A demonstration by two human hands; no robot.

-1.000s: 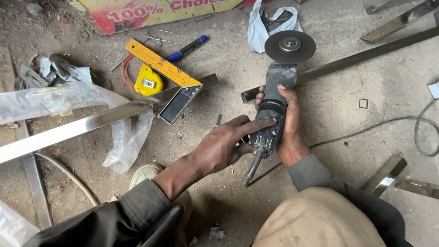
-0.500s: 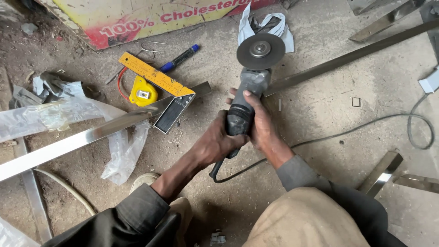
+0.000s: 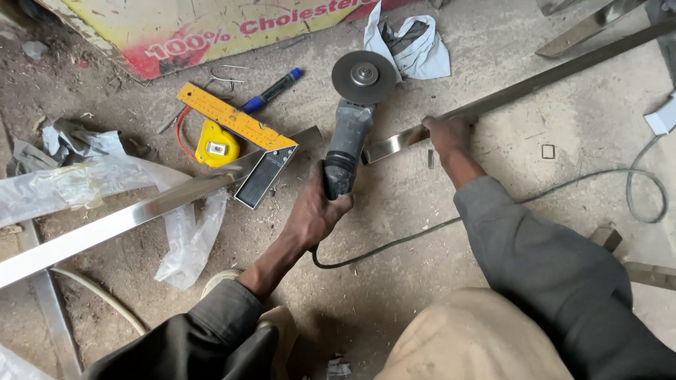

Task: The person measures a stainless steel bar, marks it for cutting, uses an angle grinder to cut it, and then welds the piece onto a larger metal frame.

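Right now my left hand [image 3: 313,214] has its grip wrapped tight around the dark rear handle of the angle grinder [image 3: 348,134], which lies on the concrete floor [image 3: 394,281] with its round disc [image 3: 364,76] pointing away from me. My right hand [image 3: 448,135] sits just right of the grinder, fingers pressed down on the near end of a long steel bar [image 3: 521,90]; whether they curl under its edge I cannot tell. That bar's cut end stops almost touching the grinder's body, and the bar runs away from it up to the right. The grinder's black cable [image 3: 493,207] trails from under my left hand toward the right, looping well away from the disc.

Left of the grinder, a try square [image 3: 246,137] with a yellow blade lies close, with a yellow tape measure [image 3: 217,144] touching it and a blue marker [image 3: 271,91] just beyond. A second steel bar [image 3: 127,218] slants further left, its tip near the square, under clear plastic wrap [image 3: 186,239]. Beyond the disc lies a crumpled white rag [image 3: 415,49]. Bare floor opens on the near side of the grinder, between my arms.
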